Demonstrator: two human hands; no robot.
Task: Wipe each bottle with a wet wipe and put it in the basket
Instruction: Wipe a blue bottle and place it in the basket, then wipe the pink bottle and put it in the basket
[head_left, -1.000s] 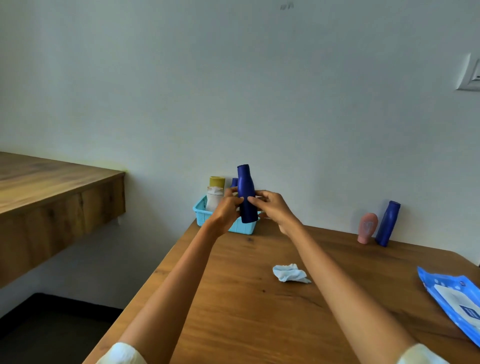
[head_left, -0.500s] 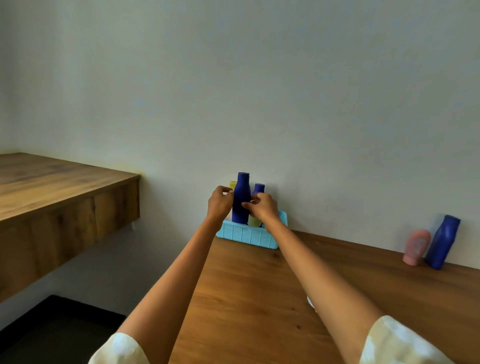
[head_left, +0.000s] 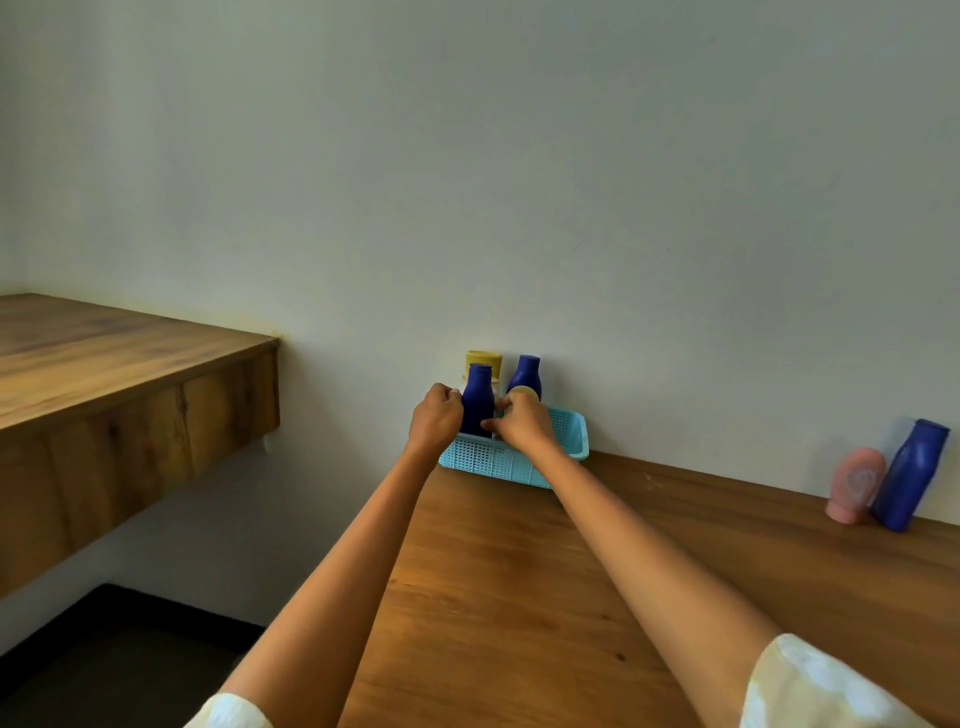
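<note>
A dark blue bottle (head_left: 477, 397) stands upright inside the light blue basket (head_left: 569, 434) at the table's far left corner. My left hand (head_left: 435, 420) grips its left side and my right hand (head_left: 522, 421) holds its right side low down. Behind it in the basket are a yellow-capped bottle (head_left: 484, 359), a second blue bottle (head_left: 525, 374) and a small yellowish cap (head_left: 522, 392). Against the wall at the right stand a pink bottle (head_left: 856, 486) and another dark blue bottle (head_left: 910, 475).
The wooden table (head_left: 519, 597) runs along a white wall. A separate wooden shelf (head_left: 104, 374) juts out at the left with dark floor (head_left: 104, 665) below the gap. My two forearms cross the table's left part.
Both hands lowered the blue bottle from above the basket down into it. The view swung left and up, so the used wipe and the wipe pack dropped out of sight.
</note>
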